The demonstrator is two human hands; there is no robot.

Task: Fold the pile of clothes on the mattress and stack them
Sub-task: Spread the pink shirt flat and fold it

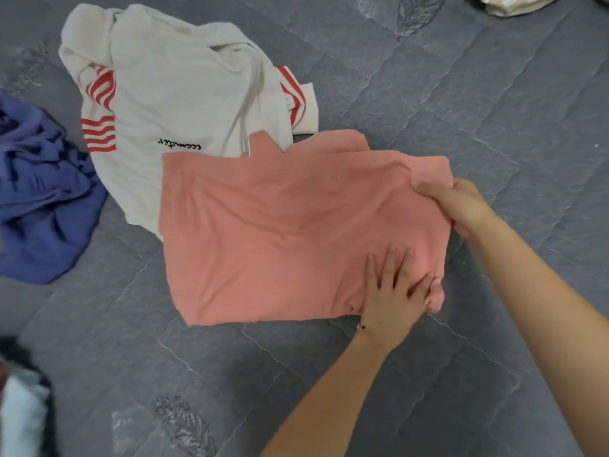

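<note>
- Pink cloth lies under the straight, spread fingers (391, 262) of the left hand (392, 291), which presses flat on the near right corner of the folded pink cotton garment (280, 225).
- Right hand (461, 206) grips the garment's right edge, thumb on top, other fingers curled beneath.
- Thin bracelet with a dark bead (362, 327) sits on the left wrist.
- Pink garment lies flat, roughly rectangular, mid-mattress; its far left corner overlaps a rumpled white sweatshirt with red stripes (171, 94).
- Crumpled blue-violet garment (39, 192) sits at the left, just beside the sweatshirt and apart from the pink one.
- Grey quilted mattress with leaf print (494, 94) lies underneath everything.
- Cream satin item (514, 4) shows at the top edge.
</note>
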